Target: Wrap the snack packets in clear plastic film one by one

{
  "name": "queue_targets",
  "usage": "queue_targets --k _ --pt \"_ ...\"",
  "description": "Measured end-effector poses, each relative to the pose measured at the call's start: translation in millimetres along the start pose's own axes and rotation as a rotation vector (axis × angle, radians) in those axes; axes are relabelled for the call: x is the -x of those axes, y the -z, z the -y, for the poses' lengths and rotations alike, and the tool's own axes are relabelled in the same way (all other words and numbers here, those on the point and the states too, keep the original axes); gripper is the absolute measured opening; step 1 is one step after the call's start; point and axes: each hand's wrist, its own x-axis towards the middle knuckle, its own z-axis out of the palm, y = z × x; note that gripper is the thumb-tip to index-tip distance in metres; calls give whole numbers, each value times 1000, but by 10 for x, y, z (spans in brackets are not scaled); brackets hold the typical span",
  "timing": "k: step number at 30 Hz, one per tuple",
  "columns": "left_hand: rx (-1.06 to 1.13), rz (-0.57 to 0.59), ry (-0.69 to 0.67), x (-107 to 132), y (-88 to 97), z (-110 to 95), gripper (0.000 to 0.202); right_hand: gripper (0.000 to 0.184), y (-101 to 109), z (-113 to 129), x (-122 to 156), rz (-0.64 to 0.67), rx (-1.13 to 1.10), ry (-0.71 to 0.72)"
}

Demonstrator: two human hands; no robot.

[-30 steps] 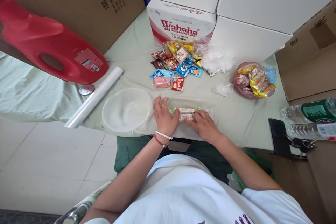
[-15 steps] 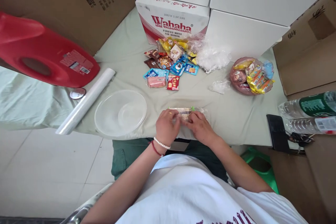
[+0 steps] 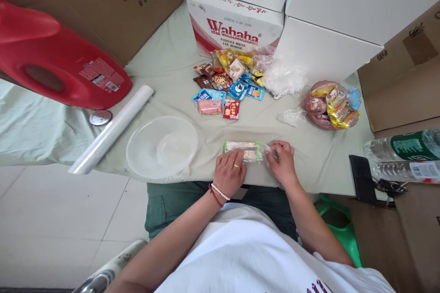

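The left hand [image 3: 229, 174] is lying palm down, fingers together and nearly straight over the near side of the packet [image 3: 250, 145]; the right hand [image 3: 283, 165] is pinching clear wrap [image 3: 266, 148] at its right end. The packet is resting right of the bowl [image 3: 178, 146]. Beyond, the carton [image 3: 237, 34] is reading "Wahaha", "PURIFIED WATER FOR DRINKING"; the jug [image 3: 74, 64] is showing a barcode.
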Motion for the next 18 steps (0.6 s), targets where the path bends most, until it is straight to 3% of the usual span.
queue_targets --k 5,7,11,13,16,18 --pt "-16 71 52 -8 -12 3 51 21 203 263 -70 57 -263 -138" --pt "-47 94 31 -16 8 -12 50 20 203 458 -121 93 -284 -124" --pt "-56 90 -17 -32 39 -17 45 12 -55 878 -241 184 -107 38" --pt "8 50 -24 -18 50 30 38 20 -235 1047 -270 281 69 95" --pt "237 -52 -14 64 89 171 23 23 -424 1199 -229 392 266 214" --pt "415 -115 1 157 132 284 21 24 -481 1229 -152 399 310 330"
